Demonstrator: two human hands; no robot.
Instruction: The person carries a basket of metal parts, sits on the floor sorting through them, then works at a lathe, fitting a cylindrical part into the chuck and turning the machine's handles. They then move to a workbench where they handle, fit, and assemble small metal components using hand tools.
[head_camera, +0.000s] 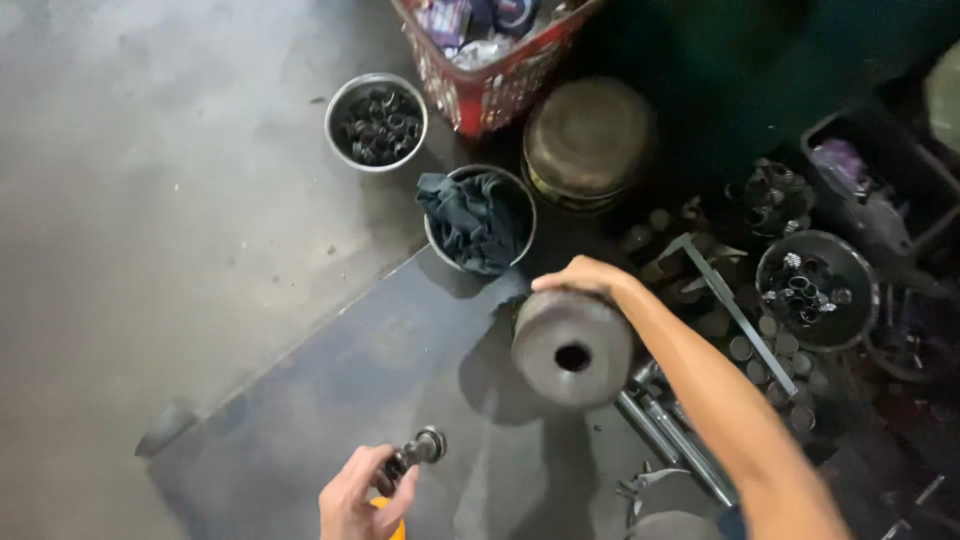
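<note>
Left hand (358, 497) at six o'clock grips a small round-headed metal tool (420, 449), its shaft pointing toward one o'clock. There, nearer the right hand (580, 277) clasping its top edge, sits a heavy steel cylinder (572, 346), bore facing the camera. Beyond, a rag-filled bowl (479, 220).

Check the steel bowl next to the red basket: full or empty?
Partly full. The steel bowl holds a heap of small dark metal rings covering its bottom, below the rim. How deep the heap goes cannot be told.
</note>
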